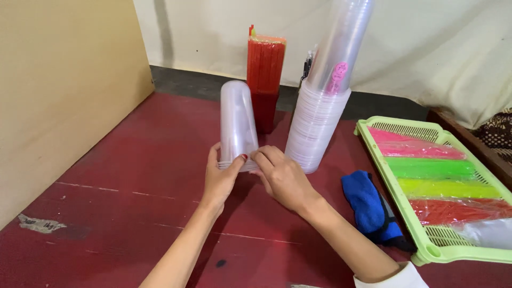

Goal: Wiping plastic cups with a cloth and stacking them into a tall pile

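A short stack of clear plastic cups (pixel 237 122) stands upside down on the red table (pixel 117 186). My left hand (pixel 221 178) grips its rim end from the left, thumb on the front. On the right side of the same rim rest the fingertips of my right hand (pixel 282 178). Both hands hold the stack near its base.
A tall leaning stack of clear cups (pixel 325 85) rises just right of my hands. A red pack of straws (pixel 265 74) stands behind. A light green tray (pixel 381 160) with pink, green, yellow and red straw packs sits at right, a blue cloth (pixel 368 205) beside it. A beige board (pixel 64 90) walls the left.
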